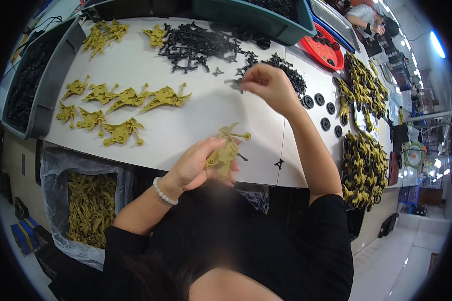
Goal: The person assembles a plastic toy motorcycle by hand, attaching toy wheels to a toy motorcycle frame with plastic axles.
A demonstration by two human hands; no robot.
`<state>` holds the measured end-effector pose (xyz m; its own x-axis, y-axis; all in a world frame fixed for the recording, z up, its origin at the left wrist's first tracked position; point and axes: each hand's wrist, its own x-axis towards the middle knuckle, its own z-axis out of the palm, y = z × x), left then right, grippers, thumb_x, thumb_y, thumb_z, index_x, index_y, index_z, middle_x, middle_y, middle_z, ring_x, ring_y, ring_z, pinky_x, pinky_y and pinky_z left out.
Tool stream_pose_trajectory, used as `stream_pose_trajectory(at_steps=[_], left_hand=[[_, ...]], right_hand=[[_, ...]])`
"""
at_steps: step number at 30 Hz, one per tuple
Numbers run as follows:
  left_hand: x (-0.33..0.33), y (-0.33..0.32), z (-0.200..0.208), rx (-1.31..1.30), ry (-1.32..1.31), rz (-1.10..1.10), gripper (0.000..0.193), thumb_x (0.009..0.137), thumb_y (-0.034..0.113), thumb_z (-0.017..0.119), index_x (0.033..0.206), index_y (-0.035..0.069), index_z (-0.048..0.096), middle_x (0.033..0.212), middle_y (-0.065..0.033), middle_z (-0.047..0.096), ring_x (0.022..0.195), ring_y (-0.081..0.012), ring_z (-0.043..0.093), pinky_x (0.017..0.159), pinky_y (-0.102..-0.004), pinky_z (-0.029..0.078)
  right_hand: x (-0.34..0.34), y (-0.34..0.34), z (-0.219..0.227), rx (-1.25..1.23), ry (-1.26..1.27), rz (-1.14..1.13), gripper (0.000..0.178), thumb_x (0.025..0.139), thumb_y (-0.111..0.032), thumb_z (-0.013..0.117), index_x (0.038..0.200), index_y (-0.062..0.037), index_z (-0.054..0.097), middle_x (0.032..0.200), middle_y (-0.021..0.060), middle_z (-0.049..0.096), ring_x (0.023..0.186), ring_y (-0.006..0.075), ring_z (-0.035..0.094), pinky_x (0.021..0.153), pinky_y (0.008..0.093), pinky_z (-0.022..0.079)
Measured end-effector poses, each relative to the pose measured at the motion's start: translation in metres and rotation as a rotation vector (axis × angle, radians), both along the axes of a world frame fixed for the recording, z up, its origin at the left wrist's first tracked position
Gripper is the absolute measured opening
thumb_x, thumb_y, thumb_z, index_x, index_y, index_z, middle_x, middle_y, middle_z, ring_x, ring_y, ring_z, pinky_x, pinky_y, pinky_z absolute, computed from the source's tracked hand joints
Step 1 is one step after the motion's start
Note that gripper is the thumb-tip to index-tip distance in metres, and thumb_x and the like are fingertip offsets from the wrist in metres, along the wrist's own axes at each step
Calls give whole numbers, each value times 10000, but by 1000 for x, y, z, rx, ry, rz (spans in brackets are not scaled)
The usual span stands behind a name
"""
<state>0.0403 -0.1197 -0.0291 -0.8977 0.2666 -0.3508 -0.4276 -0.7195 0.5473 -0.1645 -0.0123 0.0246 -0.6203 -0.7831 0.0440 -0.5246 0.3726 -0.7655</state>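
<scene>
My left hand (198,163), with a beaded bracelet at the wrist, grips a yellow plastic toy part (224,153) over the table's near edge. A thin black piece (243,157) sticks out at that part's right side. Farther off, my right hand (271,86) is bent down with its fingers pinched. At its fingertips is a small black plastic part (235,84), smeared by motion. Just beyond it lie a loose pile of black plastic parts (193,47) and a second black heap (289,70).
Yellow parts (128,98) lie in rows at left, near a grey bin (50,90). A green bin (291,36) and a red tray (339,56) stand at the back. Black wheels (320,99) and stacked yellow assemblies (364,170) are at right. Below, a lined box (130,188) holds yellow parts.
</scene>
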Motion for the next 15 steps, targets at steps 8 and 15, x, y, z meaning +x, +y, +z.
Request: stream_pose_trajectory(at_steps=[8, 15], left_hand=[[-18, 3, 9, 70, 35, -298, 595, 958, 446, 241, 1283, -12, 438, 827, -166, 618, 642, -233, 643, 568, -322, 557], [-24, 12, 9, -143, 84, -506, 570, 957, 403, 339, 1302, -42, 423, 765, -130, 614, 574, -155, 621, 523, -241, 533]], right_hand=[[42, 72, 7, -132, -647, 59, 102, 784, -21, 674, 884, 0, 667, 822, 53, 667, 779, 105, 630, 709, 233, 488], [43, 79, 1, -46, -582, 216, 119, 821, -20, 648, 935, 7, 667, 863, 34, 641, 780, 87, 586, 717, 226, 475]])
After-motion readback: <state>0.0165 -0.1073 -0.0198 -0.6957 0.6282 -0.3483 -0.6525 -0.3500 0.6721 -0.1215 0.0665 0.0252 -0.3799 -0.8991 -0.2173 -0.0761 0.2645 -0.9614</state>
